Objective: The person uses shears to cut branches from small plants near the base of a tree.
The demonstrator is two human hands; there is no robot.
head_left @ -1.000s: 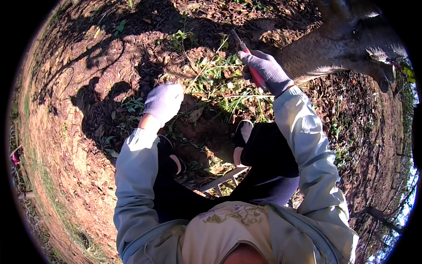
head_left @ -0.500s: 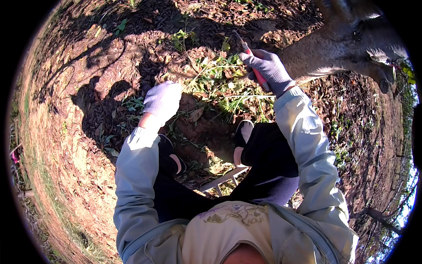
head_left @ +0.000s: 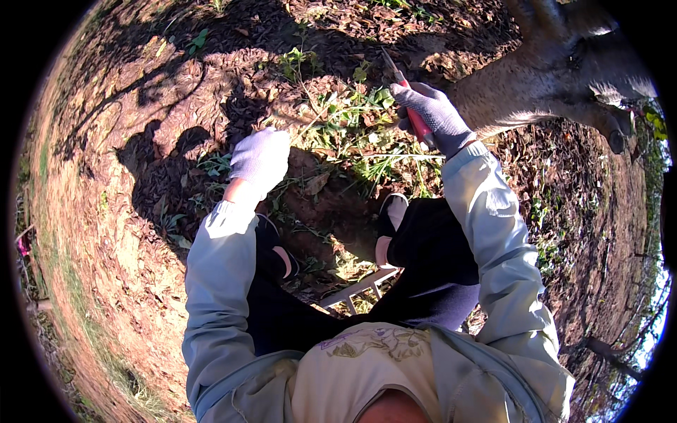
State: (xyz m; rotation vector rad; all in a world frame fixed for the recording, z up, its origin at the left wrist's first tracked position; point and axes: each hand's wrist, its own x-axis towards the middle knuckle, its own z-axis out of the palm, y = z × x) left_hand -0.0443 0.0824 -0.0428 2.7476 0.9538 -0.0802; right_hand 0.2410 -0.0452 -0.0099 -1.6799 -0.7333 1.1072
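Red-handled pruning shears (head_left: 416,116) sat clamped in the right hand (head_left: 434,113), gloved fingers (head_left: 423,95) curled tight round the grips, the thin blades poking up and away from the person. That hand, in a dark purple-grey glove, was raised over the patch of green weeds (head_left: 352,134), close to the base of the tree trunk (head_left: 536,92) at the upper right of the ground.

Over on the other side, the left hand (head_left: 261,158), in a pale glove, was bunched into a loose fist at the near left edge of the same weed patch, knuckles up. A thin dry stem (head_left: 300,116) ran from its top toward the weeds, but whether the fingers actually gripped it could not be told from here.

Both light grey-blue sleeves (head_left: 486,225) reached forward from the lower edge. Between them, the person crouched in dark trousers, two dark shoes (head_left: 388,215) planted on bare brown soil (head_left: 106,211) littered with dry leaves. A pale slatted stool edge (head_left: 360,289) showed under the legs.
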